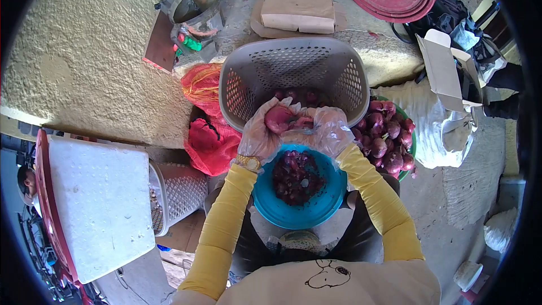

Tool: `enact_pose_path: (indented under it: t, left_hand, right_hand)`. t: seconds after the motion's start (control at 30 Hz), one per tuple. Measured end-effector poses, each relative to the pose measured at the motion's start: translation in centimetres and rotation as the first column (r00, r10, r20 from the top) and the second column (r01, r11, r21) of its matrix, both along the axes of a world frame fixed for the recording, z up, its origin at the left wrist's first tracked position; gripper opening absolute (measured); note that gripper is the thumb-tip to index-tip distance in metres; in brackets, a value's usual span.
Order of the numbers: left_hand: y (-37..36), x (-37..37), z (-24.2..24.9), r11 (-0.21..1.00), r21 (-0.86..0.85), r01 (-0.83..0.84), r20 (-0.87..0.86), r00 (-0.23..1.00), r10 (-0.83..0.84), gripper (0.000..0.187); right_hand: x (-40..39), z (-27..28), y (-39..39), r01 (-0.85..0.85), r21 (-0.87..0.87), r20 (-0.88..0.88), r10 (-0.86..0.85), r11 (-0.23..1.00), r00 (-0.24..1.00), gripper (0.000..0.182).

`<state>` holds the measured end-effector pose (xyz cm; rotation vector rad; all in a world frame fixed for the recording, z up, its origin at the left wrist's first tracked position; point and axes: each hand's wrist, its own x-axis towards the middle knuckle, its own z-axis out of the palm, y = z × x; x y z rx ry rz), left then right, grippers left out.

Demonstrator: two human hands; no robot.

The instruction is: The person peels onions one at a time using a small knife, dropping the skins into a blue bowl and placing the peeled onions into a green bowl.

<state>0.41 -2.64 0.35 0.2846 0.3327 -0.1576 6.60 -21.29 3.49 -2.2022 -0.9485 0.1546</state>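
Both my hands wear clear plastic gloves and meet above the front rim of a grey perforated basket [237, 87]. My left hand [261, 134] is closed around a red onion [278, 118]. My right hand [332, 129] is closed too, its fingers at a second reddish-purple piece beside that onion; the glove partly hides them. Below my hands, a blue basin [333, 192] between my knees holds dark red onion skins [296, 178]. More red onions [310, 97] lie in the shaded bottom of the basket.
At right, a green tub [414, 149] is heaped with red onions, beside a white sack [432, 141]. Red mesh bags [212, 135] lie left of the basket. A white foam lid [101, 203] and a light perforated basket [183, 192] stand farther left. Cardboard [298, 8] lies on the ledge.
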Motion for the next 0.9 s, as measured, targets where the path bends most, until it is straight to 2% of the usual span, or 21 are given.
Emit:
enact_pose_path:
  t: [0.03, 0.07, 0.13, 0.27, 0.37, 0.43, 0.57, 0.63, 0.73, 0.87, 0.9]
  left_hand:
    - [-0.1, 0.0, -0.1, 1.0, -0.009, 0.009, -0.003, 1.0, -0.009, 0.036]
    - [0.0, -0.1, -0.1, 1.0, -0.01, 0.009, -0.003, 1.0, -0.009, 0.036]
    - [0.1, -0.2, -0.2, 0.999, -0.047, 0.027, 0.01, 1.0, -0.027, 0.037]
    - [0.2, -0.1, -0.6, 0.999, -0.05, 0.011, -0.018, 1.0, -0.011, 0.036]
    - [0.0, 0.1, -0.7, 0.997, -0.081, 0.02, -0.046, 0.999, -0.024, 0.036]
    - [-0.1, 0.1, -0.6, 0.998, -0.056, 0.006, -0.018, 1.0, -0.007, 0.036]
    - [-0.2, -0.1, -0.1, 0.999, -0.045, 0.024, -0.006, 1.0, -0.024, 0.036]
    - [0.2, 0.0, -0.5, 0.991, -0.106, 0.076, 0.063, 0.996, -0.07, 0.035]
    - [-0.2, 0.1, -0.8, 0.992, -0.129, 0.014, -0.001, 1.0, -0.014, 0.034]
    - [-0.4, 0.0, -1.2, 0.996, -0.088, 0.006, -0.029, 1.0, -0.008, 0.033]
    - [-0.5, 0.0, -1.4, 0.994, -0.109, -0.005, -0.02, 1.0, 0.003, 0.034]
  right_hand:
    - [0.0, 0.1, 0.0, 0.006, 0.05, -0.098, -0.001, 0.999, 0.995, 0.065]
    - [0.0, 0.3, 0.0, 0.007, 0.05, -0.098, -0.002, 0.999, 0.995, 0.065]
    - [0.1, 0.7, -0.1, -0.001, -0.052, -0.11, -0.004, 0.999, 0.994, 0.067]
    - [0.3, -0.8, -0.1, -0.006, 0.0, -0.096, 0.006, 1.0, 0.995, 0.067]
    - [0.3, -1.6, -0.1, 0.005, -0.021, -0.034, -0.006, 1.0, 0.999, 0.065]
    - [0.4, -1.4, -0.1, -0.002, -0.097, -0.001, 0.002, 0.995, 1.0, 0.063]
    - [0.3, -1.1, -0.1, -0.008, -0.102, -0.005, 0.008, 0.995, 1.0, 0.061]
    - [0.2, -1.6, -0.1, -0.003, -0.02, -0.107, 0.001, 1.0, 0.994, 0.061]
    - [0.2, -1.8, 0.0, -0.004, -0.096, -0.082, -0.004, 0.995, 0.997, 0.06]
    - [0.0, -1.3, 0.1, -0.012, -0.05, -0.097, 0.007, 0.999, 0.995, 0.061]
    - [0.0, -1.2, 0.2, -0.004, -0.101, -0.03, 0.001, 0.995, 1.0, 0.062]
